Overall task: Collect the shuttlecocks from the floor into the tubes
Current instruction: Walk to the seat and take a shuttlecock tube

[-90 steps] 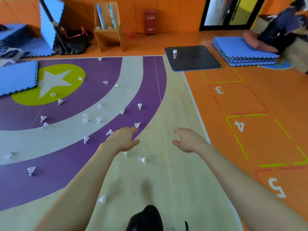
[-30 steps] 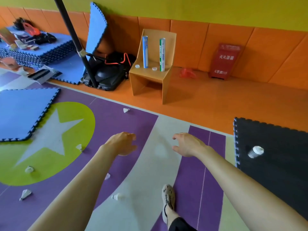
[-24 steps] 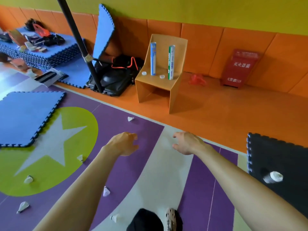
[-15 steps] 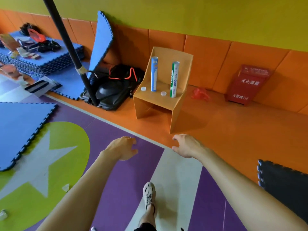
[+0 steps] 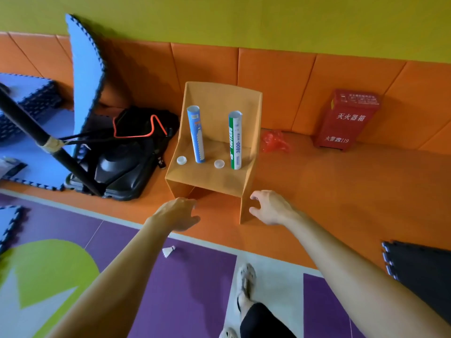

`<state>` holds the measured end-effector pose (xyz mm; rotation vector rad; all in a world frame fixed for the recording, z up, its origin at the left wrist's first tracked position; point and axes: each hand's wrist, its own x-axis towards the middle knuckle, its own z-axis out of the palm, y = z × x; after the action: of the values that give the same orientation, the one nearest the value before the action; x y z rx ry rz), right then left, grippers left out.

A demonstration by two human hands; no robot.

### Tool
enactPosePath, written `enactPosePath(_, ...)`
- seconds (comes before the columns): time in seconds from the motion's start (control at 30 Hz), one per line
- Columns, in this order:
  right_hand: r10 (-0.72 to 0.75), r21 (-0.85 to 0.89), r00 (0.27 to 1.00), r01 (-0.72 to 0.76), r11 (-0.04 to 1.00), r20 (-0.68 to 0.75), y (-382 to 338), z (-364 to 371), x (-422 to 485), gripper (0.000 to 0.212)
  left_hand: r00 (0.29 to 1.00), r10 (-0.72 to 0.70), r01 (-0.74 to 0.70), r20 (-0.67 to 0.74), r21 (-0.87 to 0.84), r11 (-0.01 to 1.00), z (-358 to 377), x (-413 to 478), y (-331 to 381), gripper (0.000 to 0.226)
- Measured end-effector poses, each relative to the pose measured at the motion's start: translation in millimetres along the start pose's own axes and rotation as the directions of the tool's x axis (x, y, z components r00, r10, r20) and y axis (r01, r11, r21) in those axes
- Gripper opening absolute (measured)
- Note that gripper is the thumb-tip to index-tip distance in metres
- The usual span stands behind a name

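Room: a padded orange wall (image 5: 275,69) under a yellow-green band. The floor (image 5: 341,191) is orange along the wall, then purple with pale bands nearer the camera.
Chair: a small tan chair (image 5: 219,98) stands on the orange strip with its back to the wall.
Blue tube: the blue tube (image 5: 196,135) stands upright on the seat, left of middle; its top looks open.
Green tube: the green tube (image 5: 235,142) stands upright toward the seat's right edge, apart from the blue one; its top looks open.
Caps: two white caps lie flat on the seat, one (image 5: 181,160) by the left edge and the other (image 5: 219,164) between the tubes.
Shuttlecock: one shuttlecock (image 5: 168,251) lies on its side on the purple floor, just inside the pale line that borders the orange strip.
Left hand: the left hand (image 5: 177,213) is palm down with fingers loosely bent, and it is empty. It hangs before the chair's front left corner. The shuttlecock lies near it on the camera's side, beside the forearm, untouched.
Right hand: the right hand (image 5: 269,207) is palm down with fingers loosely curled and thumb apart, and it is empty. It is just beside the chair's front right corner; contact cannot be told. It is well apart from the shuttlecock.
Tubes and hands: both tubes stand beyond the hands, and neither is touched.
Left of chair: a black base (image 5: 122,167) with a slanting pole (image 5: 44,140), and a blue mat (image 5: 85,69) leaning on the wall.
Right of chair: a red bag (image 5: 274,141) on the floor and a red box (image 5: 346,120) against the wall.
Right edge: a black mat (image 5: 419,272).
Bottom: a shoe (image 5: 246,279) on a pale band.
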<state>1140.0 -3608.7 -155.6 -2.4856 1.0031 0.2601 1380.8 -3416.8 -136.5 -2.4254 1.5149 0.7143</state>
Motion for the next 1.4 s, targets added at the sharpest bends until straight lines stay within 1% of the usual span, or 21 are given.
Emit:
enactPosePath(0.1,0.007,0.004,1.0,-0.007,1.0,0.003,7.5,-19.5,76.2,0.047,1.0,-0.002,0.002,0.015,0.007,1.0,-29.1,68.9,-14.0,0.054)
enactPosePath(0.23,0.022,0.024,0.999,-0.021,0.999,-0.027,15.2,-45.7,177.3,0.046,0.999,-0.011,0.011,0.039,-0.001,1.0,-63.0,163.0,-30.4,0.053)
enactPosePath(0.3,0.02,0.036,0.999,-0.018,0.999,-0.047,13.5,-58.6,208.7,0.041,0.999,-0.016,0.016,0.038,-0.023,1.0,-76.5,187.5,-34.9,0.053)
enactPosePath(0.4,0.003,0.036,0.989,0.002,0.999,-0.146,13.1,-82.2,268.1,0.03,1.0,0.011,-0.01,0.017,-0.033,0.999,-99.7,235.5,-51.3,0.053)
enactPosePath(0.5,-0.02,0.045,0.968,0.033,0.998,-0.249,16.4,-96.0,321.4,0.02,0.998,0.021,-0.019,0.061,-0.031,0.999,-113.3,278.4,-67.3,0.054)
enactPosePath(0.57,-0.042,0.051,0.954,0.059,0.997,-0.298,17.2,-103.1,356.5,0.017,0.997,0.025,-0.021,0.078,-0.054,0.998,-121.6,309.5,-78.8,0.055)
enactPosePath(0.63,-0.05,0.035,0.943,0.065,0.997,-0.328,19.9,-104.8,386.2,0.019,0.994,0.049,-0.044,0.094,-0.056,0.997,-128.8,339.5,-88.3,0.055)
enactPosePath(0.7,-0.035,0.016,0.945,0.043,0.999,-0.326,24.4,-102.2,410.3,0.024,0.991,0.077,-0.071,0.108,-0.056,0.996,-136.7,366.3,-94.8,0.055)
enactPosePath(0.83,0.014,0.005,0.969,-0.013,1.0,-0.247,32.9,-89.8,449.5,0.04,0.984,0.117,-0.114,0.136,-0.027,0.993,-151.4,412.1,-102.3,0.056)
enactPosePath(0.93,0.05,-0.009,0.983,-0.053,0.999,-0.175,39.6,-79.3,474.2,0.039,0.98,0.137,-0.138,0.145,-0.004,0.99,-160.0,434.2,-107.0,0.055)
enactPosePath(1.0,0.059,-0.027,0.991,-0.063,0.998,-0.119,42.5,-74.0,488.2,0.031,0.981,0.133,-0.134,0.143,0.002,0.991,-162.7,442.4,-111.5,0.055)
enactPosePath(1.13,0.035,-0.069,0.999,-0.037,0.997,-0.026,53.0,-64.6,506.0,0.005,0.986,0.082,-0.083,0.144,-0.002,0.997,-158.0,454.1,-121.7,0.055)
enactPosePath(1.2,0.029,-0.033,0.999,-0.03,0.999,-0.022,62.4,-59.3,510.5,0.021,0.988,0.049,-0.043,0.145,-0.04,0.998,-147.1,457.7,-123.7,0.055)
enactPosePath(1.27,-0.016,0.013,0.997,0.017,1.0,-0.072,69.1,-59.3,512.1,0.031,0.989,0.006,0.011,0.148,-0.116,0.993,-137.1,456.8,-120.9,0.055)
enactPosePath(1.33,-0.091,0.05,0.991,0.096,0.994,-0.097,73.0,-65.0,508.5,0.027,0.989,-0.034,0.058,0.142,-0.172,0.983,-129.1,451.1,-110.9,0.053)
enactPosePath(1.4,-0.159,0.11,0.98,0.173,0.979,-0.121,74.3,-70.1,501.5,0.023,0.993,-0.041,0.064,0.112,-0.21,0.976,-122.0,443.1,-95.4,0.053)
